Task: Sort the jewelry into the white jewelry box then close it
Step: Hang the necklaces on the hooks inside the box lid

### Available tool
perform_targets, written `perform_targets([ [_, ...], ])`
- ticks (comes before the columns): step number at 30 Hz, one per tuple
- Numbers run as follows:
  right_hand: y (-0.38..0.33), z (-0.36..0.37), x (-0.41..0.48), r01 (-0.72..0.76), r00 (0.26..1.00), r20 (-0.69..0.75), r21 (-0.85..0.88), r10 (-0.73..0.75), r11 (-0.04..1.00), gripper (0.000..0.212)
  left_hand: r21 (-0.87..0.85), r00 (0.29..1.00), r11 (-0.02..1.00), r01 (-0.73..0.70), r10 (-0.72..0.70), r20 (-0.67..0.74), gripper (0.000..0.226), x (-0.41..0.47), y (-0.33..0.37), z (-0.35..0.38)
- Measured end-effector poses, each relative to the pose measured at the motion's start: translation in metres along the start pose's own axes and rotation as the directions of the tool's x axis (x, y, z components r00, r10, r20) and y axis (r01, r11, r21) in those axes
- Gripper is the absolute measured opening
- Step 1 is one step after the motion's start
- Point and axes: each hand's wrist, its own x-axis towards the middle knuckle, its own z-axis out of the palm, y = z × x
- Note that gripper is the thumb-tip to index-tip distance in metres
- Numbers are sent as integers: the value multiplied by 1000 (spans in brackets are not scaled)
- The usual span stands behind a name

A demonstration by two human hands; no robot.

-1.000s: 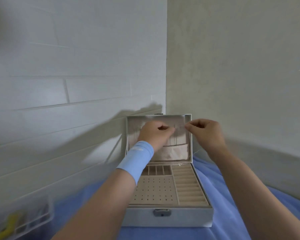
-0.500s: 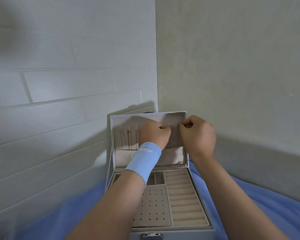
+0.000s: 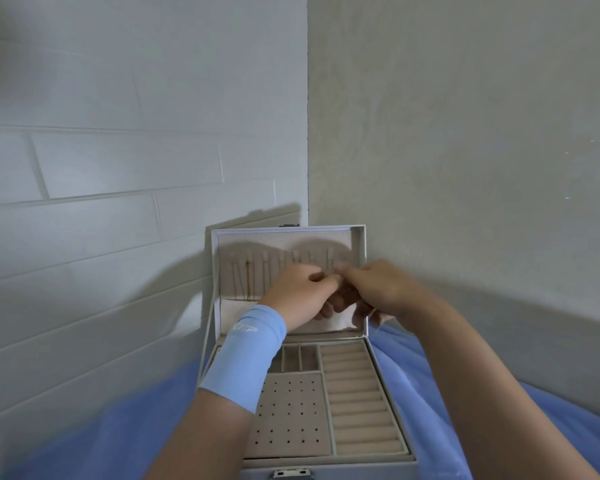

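- Two hands meet in front of the raised lid [image 3: 358,244] of the white jewelry box [image 3: 329,467]; the left hand [image 3: 297,297] and right hand [image 3: 378,289] touch at the fingertips [image 3: 328,279], near the right end of the hook row.
- Left hand: thumb and forefinger drawn together, the other fingers curled under. Right hand: fingers curled downward and blurred. Cannot tell whether either hand pinches anything; nothing is readable between the tips.
- Left forearm wears a light blue wristband [image 3: 245,355], which crosses over the left rear part of the tray.
- Box stands open on a blue cloth [image 3: 118,427], pushed into the corner where a white tiled wall [image 3: 118,161] meets a plain beige wall [image 3: 465,133]. Lid upright, inner face toward the camera.
- One thin gold chain [image 3: 248,282] hangs straight down from a hook at the left of the lid, its lower end at the edge of the lid's pale pocket [image 3: 236,317].
- Tray layout: perforated earring panel [image 3: 291,414] front left, ring rolls [image 3: 361,396] down the right side, small compartments [image 3: 298,358] at rear centre. No jewelry visible in the parts of the tray in view.
- Metal latch [image 3: 293,474] sits on the front wall, at the bottom edge of the view.
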Motion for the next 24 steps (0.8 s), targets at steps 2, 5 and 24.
perform_targets([
  [2,-2,1,-3,23,999,36,31,-24,999,47,12,993,1000,-23,21,120,29,-8,2,-1],
  [5,-5,-5,-5,55,998,43,11,-55,998,31,108,975,994,1,-25,219,28,-12,2,-11],
  [24,-8,-25,-11,93,995,74,-421,-68,902,22,12,999,1000,20,-21,42,18,-15,4,4],
])
